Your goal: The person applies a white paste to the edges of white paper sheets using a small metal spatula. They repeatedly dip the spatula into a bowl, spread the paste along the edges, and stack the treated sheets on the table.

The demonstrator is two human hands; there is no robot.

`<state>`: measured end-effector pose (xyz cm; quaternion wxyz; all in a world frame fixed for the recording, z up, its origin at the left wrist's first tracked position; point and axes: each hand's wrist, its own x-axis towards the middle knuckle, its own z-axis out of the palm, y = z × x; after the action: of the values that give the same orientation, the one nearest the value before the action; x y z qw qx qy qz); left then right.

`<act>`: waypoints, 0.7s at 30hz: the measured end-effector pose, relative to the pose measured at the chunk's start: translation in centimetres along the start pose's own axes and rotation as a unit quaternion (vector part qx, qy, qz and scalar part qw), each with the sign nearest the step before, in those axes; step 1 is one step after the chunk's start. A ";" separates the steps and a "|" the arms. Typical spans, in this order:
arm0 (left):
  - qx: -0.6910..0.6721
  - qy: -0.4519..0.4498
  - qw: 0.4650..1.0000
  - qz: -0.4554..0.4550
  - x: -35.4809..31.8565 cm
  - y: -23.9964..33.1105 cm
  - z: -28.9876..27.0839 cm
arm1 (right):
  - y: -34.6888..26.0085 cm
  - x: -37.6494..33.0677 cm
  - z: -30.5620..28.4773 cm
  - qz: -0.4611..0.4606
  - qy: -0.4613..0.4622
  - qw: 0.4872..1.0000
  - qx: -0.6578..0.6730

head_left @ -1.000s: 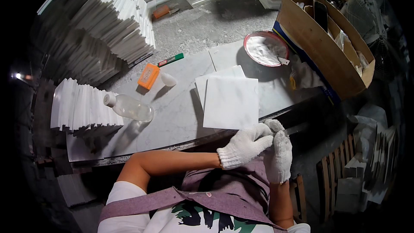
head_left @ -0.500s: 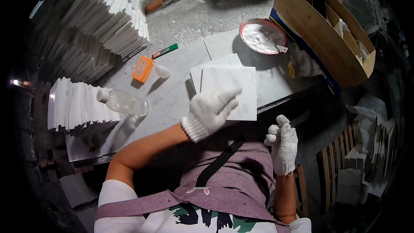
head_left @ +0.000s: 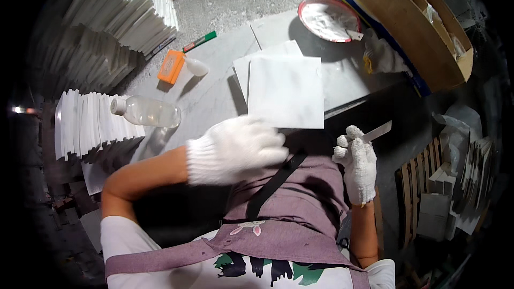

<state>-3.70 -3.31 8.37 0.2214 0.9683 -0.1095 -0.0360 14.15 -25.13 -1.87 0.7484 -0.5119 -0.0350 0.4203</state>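
Both my hands wear white knit gloves. My left hand (head_left: 241, 147), slightly blurred, hovers by the near edge of a white marbled tile (head_left: 286, 91), fingers loosely stretched to the right and holding nothing visible. That tile lies askew on top of another white tile (head_left: 241, 67), which is partly covered. Off the table's front edge, at right, my right hand (head_left: 357, 163) is closed around a thin flat metal blade (head_left: 378, 131); its tip sticks out up and to the right, and the gripped end is hidden.
A clear bottle (head_left: 152, 112) lies against upright tiles (head_left: 91, 123) at left. Behind are an orange box (head_left: 171, 67), a small white cup (head_left: 196, 66) and a green box (head_left: 199, 42). A red-rimmed bowl of white paste (head_left: 327, 18) stands near a cardboard box (head_left: 396, 16).
My left hand has come off the top tile, moving toward my body and left. The blade in my right hand now shows more clearly. The view has shifted, with table things higher in it.
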 end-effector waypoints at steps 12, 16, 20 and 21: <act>-0.303 -0.099 0.942 0.107 -5.1 8.2 -8.4 | 3.4 -5.4 -1.0 0.112 -0.076 0.985 -0.108; -0.298 -0.107 0.931 0.183 -3.7 9.6 -9.3 | 4.0 -5.5 0.1 0.120 -0.107 0.983 -0.093; -0.251 -0.110 0.920 0.280 -0.3 11.2 -10.5 | 4.6 -6.0 1.8 0.104 -0.140 0.981 -0.087; -0.237 -0.111 0.917 0.300 0.3 11.8 -10.6 | 4.9 -6.0 2.0 0.107 -0.154 0.978 -0.089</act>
<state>-4.52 -9.30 23.07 0.4314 0.7989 -0.4072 -0.0997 6.46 -27.00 -2.52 0.6361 -0.5059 -0.1322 0.5675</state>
